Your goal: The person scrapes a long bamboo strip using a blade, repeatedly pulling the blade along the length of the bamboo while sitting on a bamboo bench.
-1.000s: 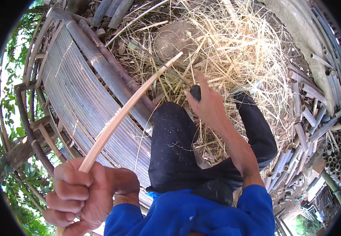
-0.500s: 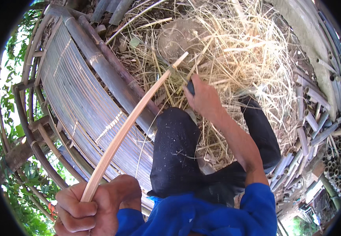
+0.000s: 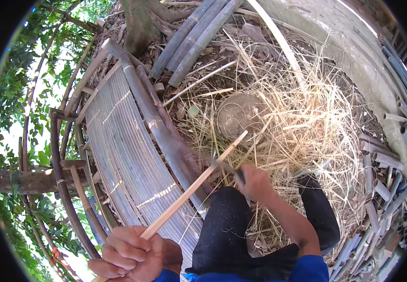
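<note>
A long, pale, split bamboo strip (image 3: 184, 196) slants up and to the right across my lap. My left hand (image 3: 135, 254) is closed in a fist around its lower part, and a short length sticks out below the fist. My right hand (image 3: 255, 182) grips the dark handle of a knife (image 3: 241, 176) in front of my knee. The blade, smeared by motion, crosses the strip a little short of its far tip and seems to touch it.
Left of my legs stands a bamboo-slat bench (image 3: 123, 127) with a thick pole edge. A pile of shavings (image 3: 306, 127) covers the ground ahead, around a round brown mound (image 3: 241, 113). Bamboo poles (image 3: 198, 37) lie beyond; cut bamboo pieces (image 3: 386, 160) line a concrete ledge (image 3: 353, 47) at right.
The view has tilted up, showing more ground and a tree trunk ahead. The knife blade now sits farther from the strip's tip. Both hands keep their grips.
</note>
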The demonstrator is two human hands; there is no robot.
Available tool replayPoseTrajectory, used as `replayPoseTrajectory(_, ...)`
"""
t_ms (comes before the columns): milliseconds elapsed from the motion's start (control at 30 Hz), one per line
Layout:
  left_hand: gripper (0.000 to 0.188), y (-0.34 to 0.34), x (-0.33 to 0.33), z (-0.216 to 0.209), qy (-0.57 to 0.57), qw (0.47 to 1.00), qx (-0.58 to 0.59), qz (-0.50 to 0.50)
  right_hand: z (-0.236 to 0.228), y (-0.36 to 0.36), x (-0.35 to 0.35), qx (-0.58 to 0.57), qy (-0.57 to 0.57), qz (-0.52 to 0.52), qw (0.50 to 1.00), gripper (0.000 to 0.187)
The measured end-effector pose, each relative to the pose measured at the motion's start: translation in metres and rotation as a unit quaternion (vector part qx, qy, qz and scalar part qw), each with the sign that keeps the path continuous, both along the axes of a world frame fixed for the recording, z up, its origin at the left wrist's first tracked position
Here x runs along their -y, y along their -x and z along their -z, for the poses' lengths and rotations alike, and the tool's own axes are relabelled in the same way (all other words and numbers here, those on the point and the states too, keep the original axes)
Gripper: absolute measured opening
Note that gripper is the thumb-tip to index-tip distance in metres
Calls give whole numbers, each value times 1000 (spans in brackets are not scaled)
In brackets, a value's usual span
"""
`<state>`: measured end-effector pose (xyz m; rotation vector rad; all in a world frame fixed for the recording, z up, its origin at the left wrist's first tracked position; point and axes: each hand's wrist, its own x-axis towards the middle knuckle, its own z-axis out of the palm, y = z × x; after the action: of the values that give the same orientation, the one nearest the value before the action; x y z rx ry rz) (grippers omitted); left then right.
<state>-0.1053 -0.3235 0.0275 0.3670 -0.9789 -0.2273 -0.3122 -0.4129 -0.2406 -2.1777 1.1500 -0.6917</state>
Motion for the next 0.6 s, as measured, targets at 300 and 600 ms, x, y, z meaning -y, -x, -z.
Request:
replayPoseTrajectory(300,43,-9,1,3,-15,999,17,-24,60,13,29,-55,-83,44,994,28)
replayPoseTrajectory(600,46,-17,2,8,5,1000,-6,30,110,52,25,-116,-128,141,975,30)
